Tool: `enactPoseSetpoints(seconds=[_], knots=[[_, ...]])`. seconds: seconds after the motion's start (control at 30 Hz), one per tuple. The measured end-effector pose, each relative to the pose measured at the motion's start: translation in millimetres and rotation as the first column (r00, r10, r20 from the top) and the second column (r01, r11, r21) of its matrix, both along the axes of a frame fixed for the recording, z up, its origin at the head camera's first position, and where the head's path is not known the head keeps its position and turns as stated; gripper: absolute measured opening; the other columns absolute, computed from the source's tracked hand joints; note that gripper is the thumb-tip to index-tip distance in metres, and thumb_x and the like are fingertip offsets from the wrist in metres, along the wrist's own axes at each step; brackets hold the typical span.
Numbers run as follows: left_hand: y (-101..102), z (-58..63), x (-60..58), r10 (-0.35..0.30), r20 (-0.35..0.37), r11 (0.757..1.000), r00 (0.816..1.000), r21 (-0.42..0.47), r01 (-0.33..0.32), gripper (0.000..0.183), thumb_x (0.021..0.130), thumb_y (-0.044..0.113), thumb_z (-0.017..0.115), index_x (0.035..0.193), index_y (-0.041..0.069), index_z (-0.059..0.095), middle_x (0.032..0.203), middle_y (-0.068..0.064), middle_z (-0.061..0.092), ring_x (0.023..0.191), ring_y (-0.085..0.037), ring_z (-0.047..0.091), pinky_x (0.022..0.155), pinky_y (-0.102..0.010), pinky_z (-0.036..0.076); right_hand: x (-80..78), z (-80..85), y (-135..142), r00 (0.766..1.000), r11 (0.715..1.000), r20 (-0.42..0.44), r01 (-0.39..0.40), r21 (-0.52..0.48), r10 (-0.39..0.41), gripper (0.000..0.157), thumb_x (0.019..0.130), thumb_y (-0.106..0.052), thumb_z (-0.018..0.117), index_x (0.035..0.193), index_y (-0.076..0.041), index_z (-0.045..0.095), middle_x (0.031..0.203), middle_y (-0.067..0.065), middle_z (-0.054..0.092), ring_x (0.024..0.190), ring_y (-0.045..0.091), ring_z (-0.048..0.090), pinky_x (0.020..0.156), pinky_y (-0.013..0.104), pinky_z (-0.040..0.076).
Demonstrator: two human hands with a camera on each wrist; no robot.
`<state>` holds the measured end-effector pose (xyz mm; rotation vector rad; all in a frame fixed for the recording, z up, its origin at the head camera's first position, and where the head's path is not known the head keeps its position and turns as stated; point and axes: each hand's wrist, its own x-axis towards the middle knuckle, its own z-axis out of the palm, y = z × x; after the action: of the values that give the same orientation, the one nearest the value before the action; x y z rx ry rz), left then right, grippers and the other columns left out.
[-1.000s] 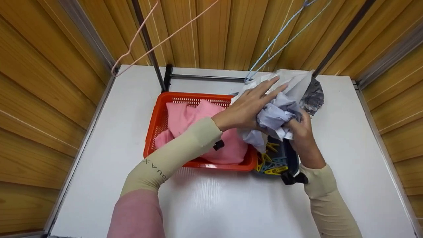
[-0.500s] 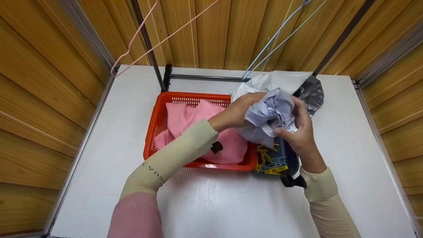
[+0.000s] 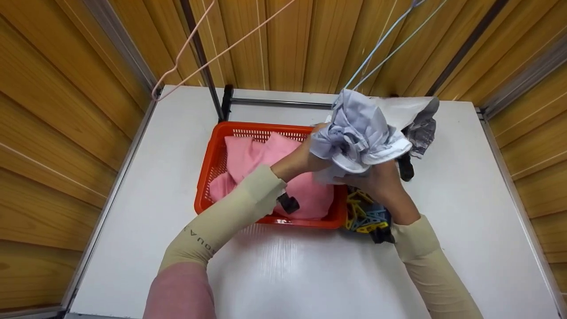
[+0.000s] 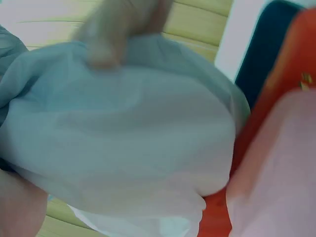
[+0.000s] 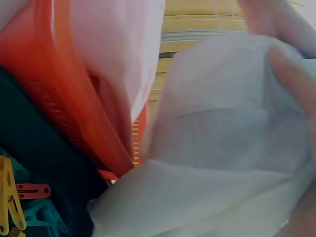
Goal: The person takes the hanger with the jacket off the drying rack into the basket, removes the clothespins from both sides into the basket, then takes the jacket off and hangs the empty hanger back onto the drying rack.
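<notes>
A bunched light blue-grey cloth with a white edge (image 3: 361, 128) is held up between both hands, above the red basket's right end. My left hand (image 3: 310, 155) grips its left side, most of the fingers hidden behind the folds. From below right, my right hand (image 3: 381, 181) holds it, its fingertips covered by the cloth. In the left wrist view the cloth (image 4: 133, 128) spreads wide, with blurred fingers (image 4: 106, 52) on its top edge. The right wrist view shows the pale fabric (image 5: 222, 128) hanging in folds, with a finger (image 5: 291, 79) against it.
Pink cloth (image 3: 310, 195) lies in the red basket (image 3: 270, 221). Beside it, a dark blue container holds yellow and blue clothespins (image 3: 367, 217). A crumpled white and dark grey sheet (image 3: 421, 130) lies behind. Pink (image 3: 221, 53) and blue (image 3: 390, 44) wire hangers hang above.
The blue-grey cloth has been turned and raised, its folds now opening toward the head camera. My left hand has slipped behind it, and my right hand has moved left, underneath it.
</notes>
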<state>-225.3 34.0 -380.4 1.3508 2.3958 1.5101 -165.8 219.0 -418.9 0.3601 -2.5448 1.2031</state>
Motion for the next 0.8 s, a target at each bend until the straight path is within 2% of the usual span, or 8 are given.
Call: enactPoseSetpoints(seconds=[0.07,0.17,0.3,0.4,0.5,0.6,0.67,0.8], knots=[[-2,3.2,3.2,-0.012,0.054,1.0,0.998,0.004,0.012,0.038,0.08,0.012,0.062,0.112,-0.006,0.052,0.113,-0.019,0.056,0.11,-0.025,0.051,0.1,-0.025,0.037,-5.5,-4.3,2,0.999,0.998,-0.014,0.052,0.024,-0.052,0.106,0.052,-0.036,0.088,0.139,-0.019,0.03,0.135,0.003,0.041,0.123,0.019,0.036,0.104,0.039,0.027],[-3,6.7,9.3,-0.029,0.182,0.994,0.983,0.113,0.008,0.044,0.081,0.007,0.06,0.119,-0.01,0.045,0.12,-0.022,0.05,0.115,-0.029,0.046,0.103,-0.023,0.033,-15.9,-9.4,5,0.989,0.993,-0.121,0.098,0.064,-0.09,0.095,0.06,-0.029,0.084,0.139,-0.013,0.034,0.139,0.006,0.04,0.128,0.021,0.034,0.103,0.043,0.026],[-3,10.6,17.0,-0.027,0.29,0.96,0.957,0.275,-0.056,0.05,0.081,0.0,0.06,0.123,-0.013,0.037,0.123,-0.025,0.046,0.116,-0.03,0.044,0.102,-0.022,0.033,-27.3,-15.0,12,0.958,0.985,-0.272,0.127,0.117,-0.092,0.061,0.076,-0.02,0.072,0.131,-0.01,0.047,0.141,0.007,0.042,0.135,0.026,0.03,0.107,0.048,0.026],[-7,12.6,19.2,-0.017,0.328,0.935,0.945,0.339,-0.101,0.057,0.079,0.002,0.063,0.126,-0.011,0.034,0.125,-0.022,0.044,0.117,-0.024,0.043,0.101,-0.02,0.033,-32.6,-18.4,18,0.954,0.978,-0.258,0.183,0.099,-0.152,0.031,0.083,-0.019,0.065,0.113,-0.011,0.06,0.137,0.006,0.047,0.136,0.029,0.03,0.103,0.061,0.022],[-13,13.0,18.6,-0.025,0.307,0.899,0.951,0.423,-0.114,0.067,0.078,0.016,0.067,0.127,-0.008,0.03,0.126,-0.021,0.041,0.115,-0.021,0.041,0.101,-0.021,0.032,-36.4,-21.5,24,0.945,0.959,-0.208,0.272,0.075,-0.252,0.009,0.084,-0.014,0.062,0.093,-0.011,0.062,0.132,0.004,0.052,0.133,0.029,0.035,0.094,0.068,0.023],[-16,12.4,15.6,-0.009,0.252,0.837,0.968,0.531,-0.131,0.083,0.075,0.04,0.07,0.126,-0.009,0.027,0.123,-0.024,0.041,0.113,-0.02,0.042,0.102,-0.026,0.033,-41.3,-23.2,32,0.923,0.94,-0.226,0.334,0.066,-0.312,0.005,0.082,-0.002,0.057,0.083,-0.007,0.059,0.127,0.006,0.056,0.129,0.029,0.04,0.099,0.06,0.028],[-19,11.8,15.0,-0.021,0.274,0.811,0.961,0.567,-0.144,0.092,0.07,0.057,0.068,0.125,-0.007,0.029,0.12,-0.02,0.043,0.11,-0.014,0.043,0.099,-0.024,0.034,-44.0,-22.8,37,0.906,0.93,-0.247,0.364,0.046,-0.343,0.008,0.08,0.004,0.055,0.081,-0.004,0.057,0.124,0.009,0.058,0.126,0.029,0.044,0.104,0.049,0.03],[-23,11.1,13.2,-0.052,0.29,0.777,0.956,0.613,-0.144,0.096,0.068,0.058,0.069,0.126,-0.005,0.026,0.121,-0.016,0.042,0.109,-0.008,0.042,0.099,-0.024,0.034,-44.8,-18.5,42,0.885,0.904,-0.195,0.426,-0.021,-0.422,0.007,0.081,0.005,0.05,0.085,-0.001,0.05,0.122,0.008,0.06,0.12,0.023,0.05,0.098,0.036,0.037]])
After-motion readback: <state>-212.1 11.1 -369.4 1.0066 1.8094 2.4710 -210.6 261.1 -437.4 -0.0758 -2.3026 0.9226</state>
